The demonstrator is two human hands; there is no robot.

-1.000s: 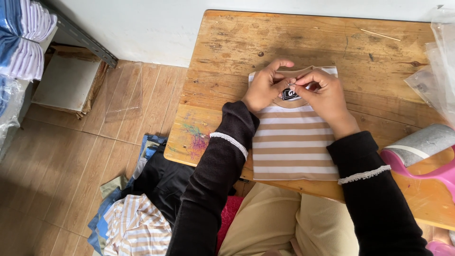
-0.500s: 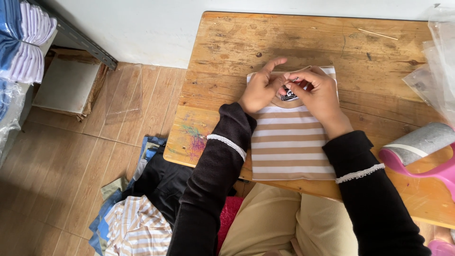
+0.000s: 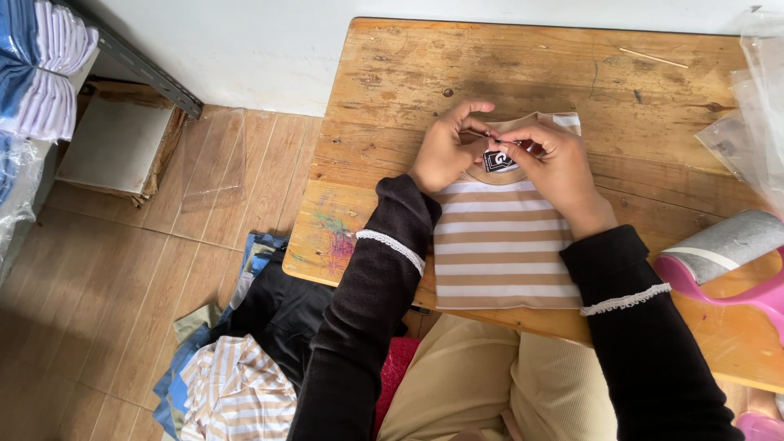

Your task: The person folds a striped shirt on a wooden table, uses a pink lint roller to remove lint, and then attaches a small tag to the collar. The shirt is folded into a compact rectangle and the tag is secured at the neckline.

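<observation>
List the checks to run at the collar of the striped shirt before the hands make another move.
1. Striped shirt lies flat on the wooden table: ok.
2. Left hand rests at the collar: ok.
3. Right hand pinches at the black tag: ok.
4. Tag fastened to collar: cannot tell, fingers cover it.
5. Lint roller clear of the shirt: ok.
6. Plastic bags clear of the hands: ok.
</observation>
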